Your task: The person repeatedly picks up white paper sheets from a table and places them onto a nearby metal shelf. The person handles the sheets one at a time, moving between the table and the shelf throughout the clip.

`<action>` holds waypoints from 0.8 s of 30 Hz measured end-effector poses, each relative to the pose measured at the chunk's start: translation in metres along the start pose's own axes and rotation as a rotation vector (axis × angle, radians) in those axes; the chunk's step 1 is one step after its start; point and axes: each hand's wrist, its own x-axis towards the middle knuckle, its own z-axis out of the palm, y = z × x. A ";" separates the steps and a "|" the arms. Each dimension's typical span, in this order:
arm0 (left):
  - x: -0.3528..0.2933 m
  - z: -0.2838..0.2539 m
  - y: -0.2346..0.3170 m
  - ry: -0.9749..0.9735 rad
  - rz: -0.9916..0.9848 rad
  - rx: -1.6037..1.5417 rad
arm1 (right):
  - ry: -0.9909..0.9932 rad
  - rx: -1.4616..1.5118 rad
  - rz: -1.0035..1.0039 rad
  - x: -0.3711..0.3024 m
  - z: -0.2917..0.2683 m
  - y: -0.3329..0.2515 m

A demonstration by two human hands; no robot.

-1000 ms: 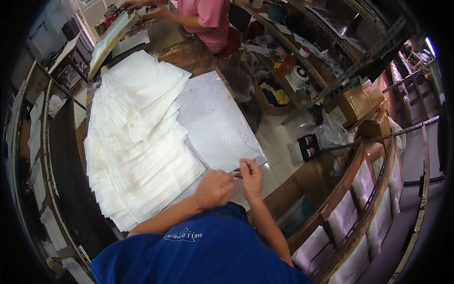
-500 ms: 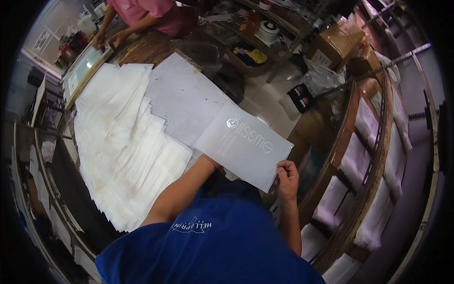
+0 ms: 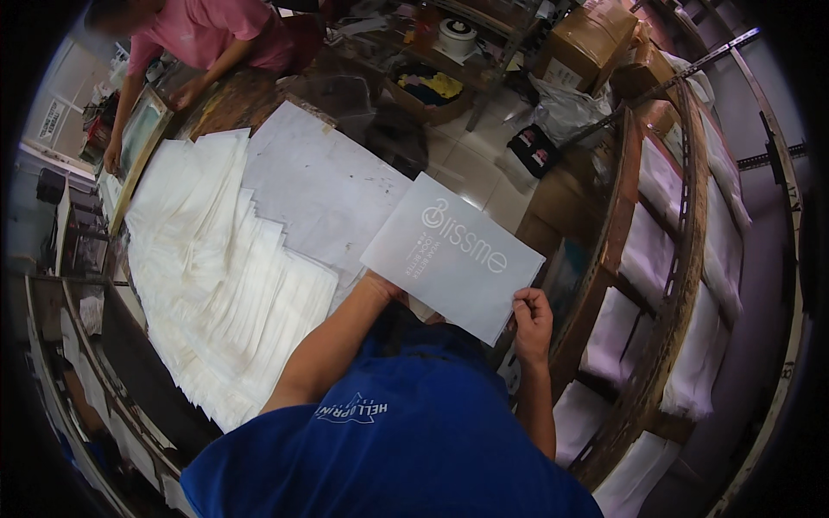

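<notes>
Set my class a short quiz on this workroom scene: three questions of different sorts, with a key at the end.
1. True or false: the right hand holds the printed sheet by its right-hand edge.

2. Which lies to the left of that sheet in the picture?
a) the cardboard box
b) the pile of overlapping white sheets
c) the black pouch

3. Fill in: the co-worker's shirt is ____ in colour.

Key: 1. true; 2. b; 3. pink

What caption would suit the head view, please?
Right hand holds a printed sheet, left hand partly beneath it, beside fanned white sheets.
</notes>
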 end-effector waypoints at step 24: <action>-0.069 -0.008 0.062 0.510 0.485 0.737 | 1.325 -0.048 0.204 -0.032 -0.368 0.204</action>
